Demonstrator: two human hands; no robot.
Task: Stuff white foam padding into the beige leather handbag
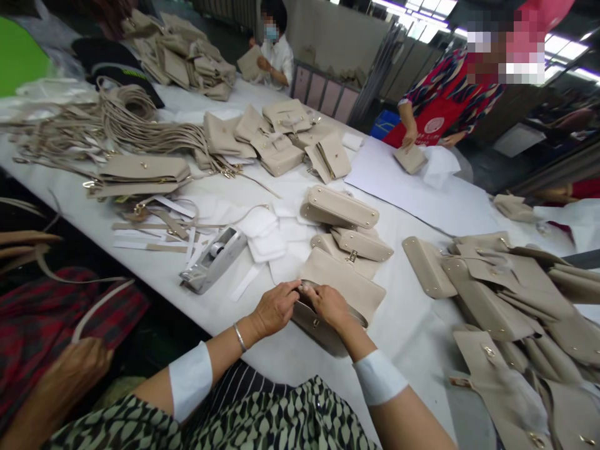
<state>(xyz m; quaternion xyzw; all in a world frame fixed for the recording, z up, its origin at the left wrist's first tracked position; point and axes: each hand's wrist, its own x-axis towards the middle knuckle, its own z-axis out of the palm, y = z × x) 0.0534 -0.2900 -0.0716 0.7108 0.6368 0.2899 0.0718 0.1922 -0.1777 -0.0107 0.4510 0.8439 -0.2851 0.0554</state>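
Both hands work at the mouth of a beige bag (344, 294) that lies at the near edge of the bench (412, 325), just in front of the person. The left hand (276, 307) grips the bag's near rim, fingers curled over it, a thin bangle (240, 337) on the wrist. The right hand (330, 305) touches the left, its fingers pressed into the same opening. So the hands are together, both closed on the bag. White cuffs cover both forearms.

Just behind the held bag sit three more bags in a loose stack (347, 225), touching one another. To the left of them lie white paper pads (265, 234), and beside those a grey tape dispenser (213, 259), tilted toward the bench edge. Paper strips (150, 240) spread further left, near a flat bag (140, 175) with a gold clasp. A tangle of beige straps (126, 122) covers the far left of the bench.

On the right, a heap of bags (515, 300) with flaps open runs to the picture's edge, well apart from the hands. A large white sheet (403, 181) lies across the bench's far side; there a person in red rests a hand on a small bag (410, 158). Another person at the far end holds a bag (248, 62), beside a tall pile (187, 56) of them.
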